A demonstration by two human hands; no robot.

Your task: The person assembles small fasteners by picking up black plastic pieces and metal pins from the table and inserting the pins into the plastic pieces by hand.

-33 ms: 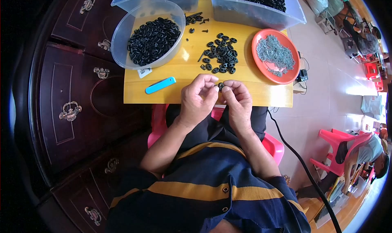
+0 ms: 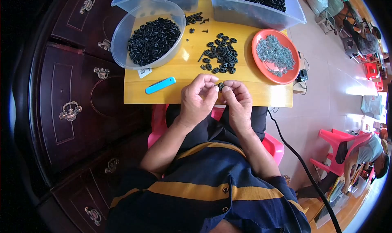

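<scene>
Above the table's near edge, a small black oval plastic piece (image 2: 221, 85) sits between my fingertips. My left hand (image 2: 197, 97) pinches its left side with thumb and forefinger. On its other side, the thumb and forefinger of my right hand (image 2: 238, 102) close on it, the remaining fingers curled. My fingertips cover part of the piece. Just beyond my hands lies a loose pile of black two-holed oval pieces (image 2: 223, 53). An orange-red plate (image 2: 257, 62) to the right holds many small silvery metal parts (image 2: 276, 55), too fine to make out singly.
A clear round tub (image 2: 118, 49) of black pieces stands on the left of the yellow table (image 2: 253, 95), near a blue folding-knife-like tool (image 2: 160, 85). Two clear bins, including the right one (image 2: 253, 18), stand at the back. Black scraps (image 2: 194, 18) lie between them. A cable (image 2: 294, 149) hangs at right.
</scene>
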